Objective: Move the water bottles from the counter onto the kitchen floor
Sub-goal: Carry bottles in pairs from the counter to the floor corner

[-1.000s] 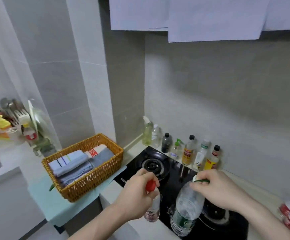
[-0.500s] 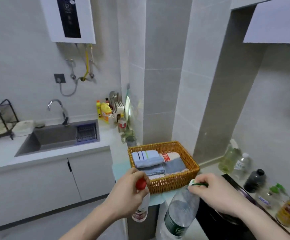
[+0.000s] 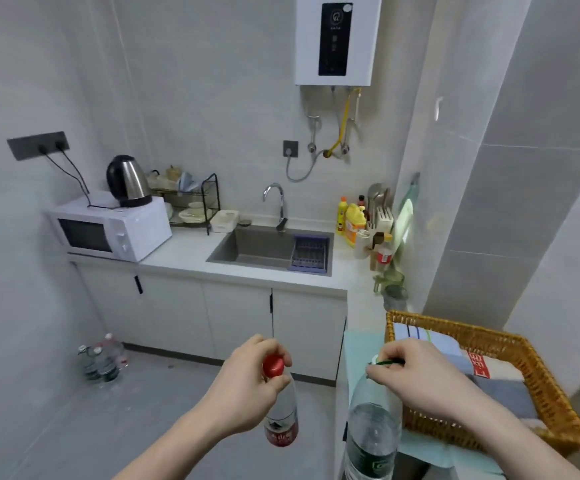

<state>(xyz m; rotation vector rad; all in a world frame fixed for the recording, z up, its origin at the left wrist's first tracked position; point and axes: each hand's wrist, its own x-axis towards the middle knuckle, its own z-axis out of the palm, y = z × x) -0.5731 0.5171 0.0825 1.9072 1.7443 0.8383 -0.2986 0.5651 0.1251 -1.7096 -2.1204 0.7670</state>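
My left hand (image 3: pixel 247 386) grips the neck of a small clear bottle with a red cap and red label (image 3: pixel 280 424), which hangs in the air over the grey floor. A larger clear bottle with a green label (image 3: pixel 373 431) hangs from my right hand (image 3: pixel 416 379), which pinches it at its green cap. Several more water bottles (image 3: pixel 103 358) stand together on the kitchen floor (image 3: pixel 125 410) in the far left corner, against the wall and cabinet.
A wicker basket (image 3: pixel 537 386) of folded towels sits on a pale blue surface at my right. Ahead runs a white counter (image 3: pixel 184 261) with a sink (image 3: pixel 267 247), a microwave (image 3: pixel 108 230), a kettle and a dish rack. White cabinets stand below it.
My view has swung left from the stove to the sink side and the floor. Both hands keep their bottles, now carried off the counter into the air.
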